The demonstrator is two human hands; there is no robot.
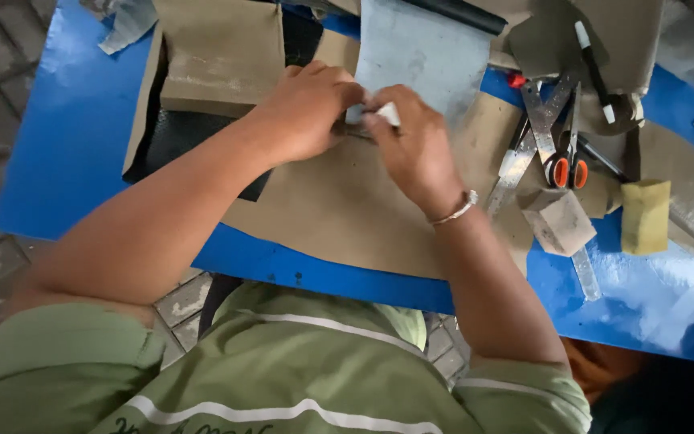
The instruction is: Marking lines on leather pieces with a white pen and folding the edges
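Observation:
My left hand (303, 112) and my right hand (415, 145) meet over a brown sheet of material (339, 213) on the blue table (66, 137). Both hands pinch the near edge of a grey sheet (423, 56) that runs away from me. A small white piece (387, 112) shows under my right fingertips; what it is I cannot tell. My right wrist wears a thin metal bracelet.
Orange-handled scissors (564, 153) and a metal ruler (516, 165) lie to the right. Beside them are a tan block (560, 223), a yellow sponge (646, 215) and a marker pen (594, 68). A brown folded piece (222, 56) and black sheet (178, 141) lie at left.

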